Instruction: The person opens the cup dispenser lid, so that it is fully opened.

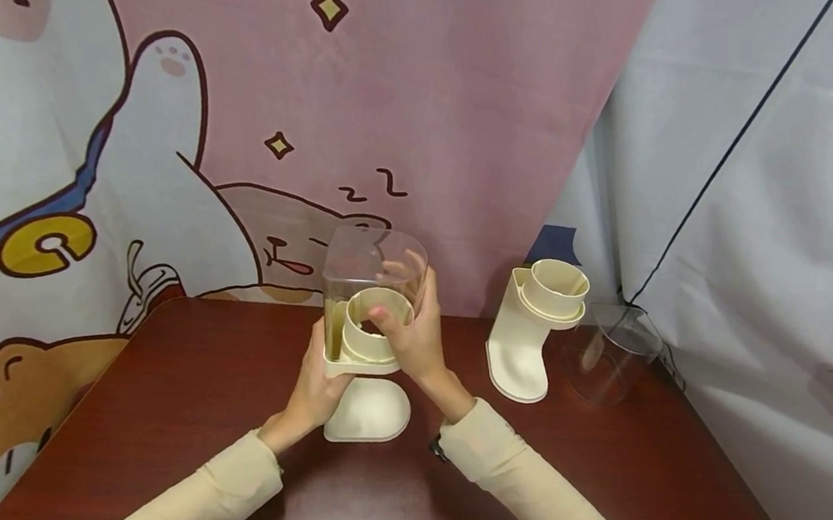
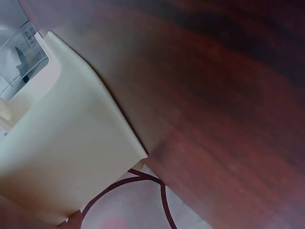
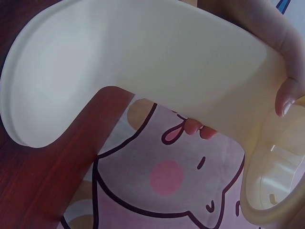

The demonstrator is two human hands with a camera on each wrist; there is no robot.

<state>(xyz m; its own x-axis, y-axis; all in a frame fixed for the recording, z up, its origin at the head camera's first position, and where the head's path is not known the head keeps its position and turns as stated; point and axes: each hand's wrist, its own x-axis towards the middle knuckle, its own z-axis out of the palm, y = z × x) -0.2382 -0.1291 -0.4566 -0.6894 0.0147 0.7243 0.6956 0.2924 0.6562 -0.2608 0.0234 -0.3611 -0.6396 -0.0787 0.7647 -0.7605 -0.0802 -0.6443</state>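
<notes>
A cream plastic stand (image 1: pixel 367 415) with a rounded foot and a round collar (image 1: pixel 364 344) at its top is low over the table. My left hand (image 1: pixel 314 385) grips it from the left side, just under the collar. A thumb and fingertips show around the column in the right wrist view. Behind and above the collar, a clear plastic container (image 1: pixel 356 257) overlaps the top of the stand. My right hand (image 1: pixel 419 331) holds the container's right side, its fingers seen through the wall and its thumb over the collar. Close up, the stand's smooth side (image 2: pixel 86 138) fills the left wrist view.
To the right, a second cream stand (image 1: pixel 517 351) with a collar stands upright on the dark red wooden table (image 1: pixel 196 398). Beside it is another clear container (image 1: pixel 619 332), near the right edge. A printed curtain (image 1: pixel 463 121) hangs close behind the table, with a dark cord (image 1: pixel 730 150) at right.
</notes>
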